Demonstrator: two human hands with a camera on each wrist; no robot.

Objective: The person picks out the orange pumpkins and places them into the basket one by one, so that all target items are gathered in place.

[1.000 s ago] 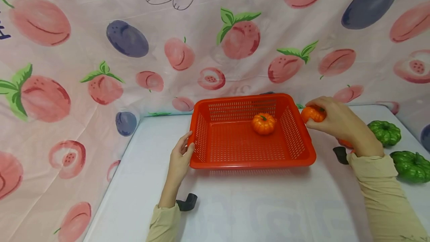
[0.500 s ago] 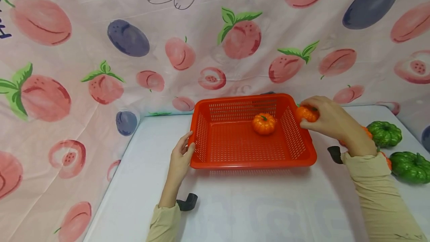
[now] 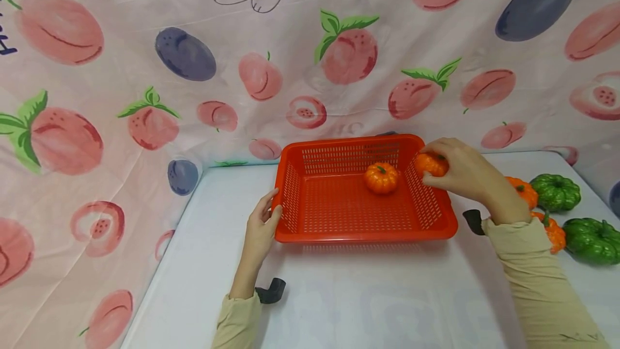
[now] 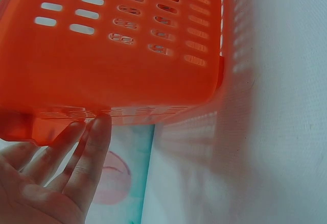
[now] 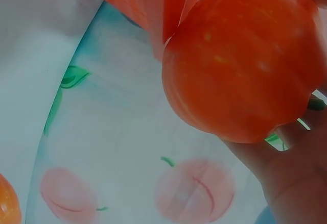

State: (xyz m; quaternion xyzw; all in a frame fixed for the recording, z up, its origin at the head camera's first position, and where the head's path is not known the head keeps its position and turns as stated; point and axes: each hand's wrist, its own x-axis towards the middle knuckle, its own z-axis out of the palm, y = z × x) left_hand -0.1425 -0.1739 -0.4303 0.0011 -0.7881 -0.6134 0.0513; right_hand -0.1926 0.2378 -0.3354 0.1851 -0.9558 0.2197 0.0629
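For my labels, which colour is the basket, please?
The basket is orange-red, clearest in the head view.

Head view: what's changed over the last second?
The right hand carried its orange pumpkin left, from beside the red basket to overlapping its right edge in view. Two more pumpkins became better visible. Nothing was released; the left hand, basket and pumpkin inside stayed put.

White tbl (image 3: 339, 295) w/ red basket (image 3: 363, 237), 2 orng pumpkins (image 3: 554, 235), 2 grn pumpkins (image 3: 555, 193).
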